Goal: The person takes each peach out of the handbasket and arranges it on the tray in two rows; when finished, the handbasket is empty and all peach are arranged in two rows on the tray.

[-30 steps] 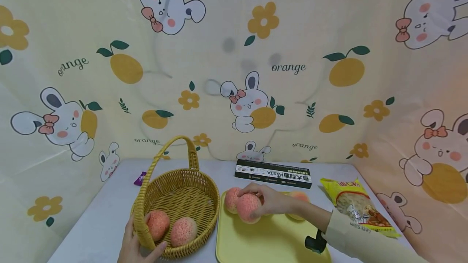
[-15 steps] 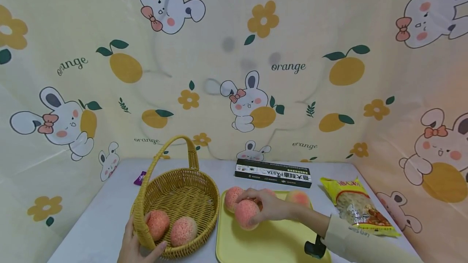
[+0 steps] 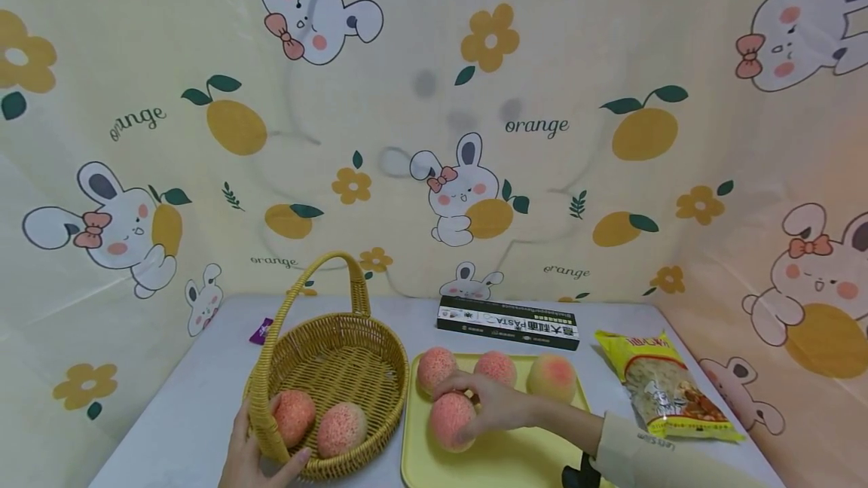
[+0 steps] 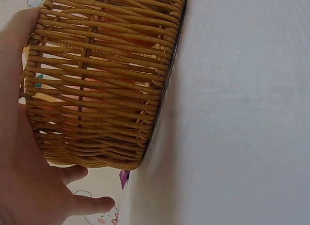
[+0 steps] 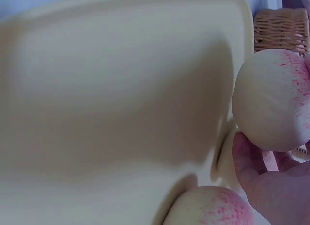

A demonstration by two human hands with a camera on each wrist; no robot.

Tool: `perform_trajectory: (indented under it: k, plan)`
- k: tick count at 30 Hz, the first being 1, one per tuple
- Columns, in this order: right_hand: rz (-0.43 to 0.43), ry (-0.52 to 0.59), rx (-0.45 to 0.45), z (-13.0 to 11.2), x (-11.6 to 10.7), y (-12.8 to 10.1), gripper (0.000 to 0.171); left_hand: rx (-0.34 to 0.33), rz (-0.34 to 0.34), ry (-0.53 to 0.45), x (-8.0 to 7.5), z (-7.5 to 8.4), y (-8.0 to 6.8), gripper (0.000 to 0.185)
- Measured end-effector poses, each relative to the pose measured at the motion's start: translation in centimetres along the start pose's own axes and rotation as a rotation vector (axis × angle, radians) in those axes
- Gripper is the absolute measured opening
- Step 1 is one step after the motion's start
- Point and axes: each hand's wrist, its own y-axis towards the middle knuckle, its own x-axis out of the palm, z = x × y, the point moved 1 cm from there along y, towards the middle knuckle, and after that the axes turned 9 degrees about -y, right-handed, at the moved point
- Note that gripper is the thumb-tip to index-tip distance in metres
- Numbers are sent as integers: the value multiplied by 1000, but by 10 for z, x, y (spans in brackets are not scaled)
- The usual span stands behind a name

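A pink speckled peach point(image 3: 452, 422) is in my right hand point(image 3: 493, 402), its fingers and thumb curled round it over the left part of the yellow tray point(image 3: 502, 458). In the right wrist view, this peach point(image 5: 269, 101) shows its pale side. Behind it on the tray lie a speckled peach point(image 3: 436, 369), another pink one point(image 3: 496, 368) and a yellow-pink one point(image 3: 552, 377). My left hand point(image 3: 254, 458) holds the near left side of the wicker basket point(image 3: 389, 367) by the handle's base. Inside the basket rest a red peach point(image 3: 294, 416) and a paler one point(image 3: 342, 429).
A black and white pasta box point(image 3: 507, 323) lies behind the tray. To the tray's right is a yellow food bag point(image 3: 667, 386). A small purple packet point(image 3: 261, 331) lies behind the basket on the white table point(image 3: 169, 413). A printed cloth hangs at the back.
My right hand has moved a little toward me and left with its peach, uncovering the peaches at the tray's back. My left hand and the basket have stayed put.
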Motion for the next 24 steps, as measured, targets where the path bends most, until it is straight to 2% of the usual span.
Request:
perform_trajectory:
  k: [12,20,24]
  plan:
    - [-27,49,10,5,13,5,57,-12,0,2,0,1,0,92]
    - [-21,84,11,4,19,6,58,38,25,-4,1,-1,0,89]
    - [-17,78,4,4,21,6,58,1,7,-9,0,0,0,90]
